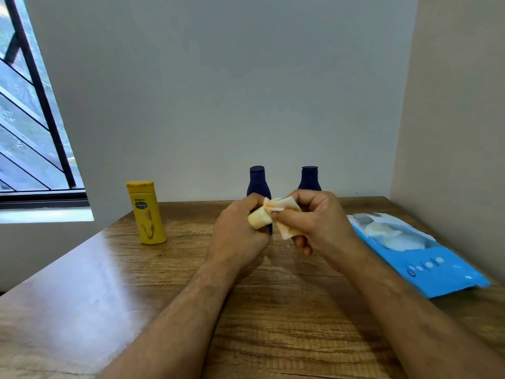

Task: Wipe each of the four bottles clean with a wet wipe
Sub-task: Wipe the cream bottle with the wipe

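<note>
1. Gripping a small pale-yellow bottle (259,221), the left hand (240,236) has its fingers curled round the bottle's body and holds it above the wooden table (109,283), near the middle of the head view.
2. The bottle lies tilted, its upper end pointing toward the right hand (319,222); most of it is hidden by fingers and cloth, so its cap cannot be made out.
3. The right hand pinches a white wet wipe (281,207) between thumb and fingers, and the wipe is pressed over the bottle's upper end. A faint orange tint shows on the wipe where it meets the bottle.
4. A taller yellow bottle (147,214) stands upright on the table, well to the left of the hands, with its label facing the camera.
5. Two dark blue bottles stand upright near the back wall: the left blue bottle (257,181) is just behind the left hand and partly covered by it, and the right blue bottle (309,179) is behind the right hand, with only its cap and shoulders showing.
6. A blue pack of wet wipes (426,258) lies flat on the table to the right of the right forearm, its flap end toward the wall.
7. A window (30,119) with dark bars fills the upper left.
</note>
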